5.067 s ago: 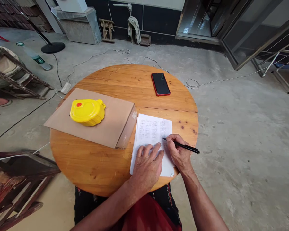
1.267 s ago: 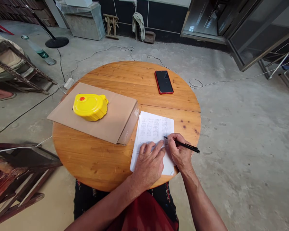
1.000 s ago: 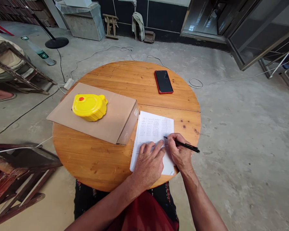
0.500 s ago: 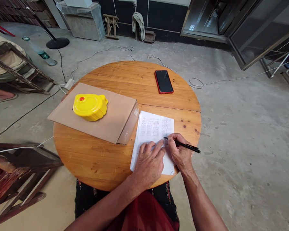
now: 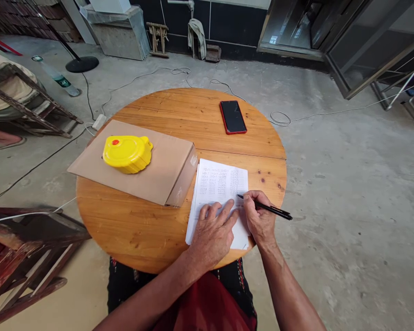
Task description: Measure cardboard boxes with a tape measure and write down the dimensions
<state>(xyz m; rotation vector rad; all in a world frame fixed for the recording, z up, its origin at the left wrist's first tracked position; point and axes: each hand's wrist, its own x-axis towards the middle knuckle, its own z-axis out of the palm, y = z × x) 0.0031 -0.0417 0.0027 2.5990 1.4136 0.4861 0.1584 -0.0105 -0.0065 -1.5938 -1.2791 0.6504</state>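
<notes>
A stack of white paper sheets with rows of handwriting lies near the front right edge of a round wooden table. My left hand rests flat on the lower half of the top sheet, fingers apart. Closed around a black pen, my right hand sits on the sheet's right side. The pen's tip points left, at the right-hand column of writing; whether it touches the paper I cannot tell.
A cardboard box with a yellow case on it covers the table's left side. A phone lies at the back. Wooden chairs stand at left, one with a seated person. Cables and a bottle lie on the floor.
My right hand and the pen have shifted slightly right along the paper. My left hand stays in the same place on the sheet.
</notes>
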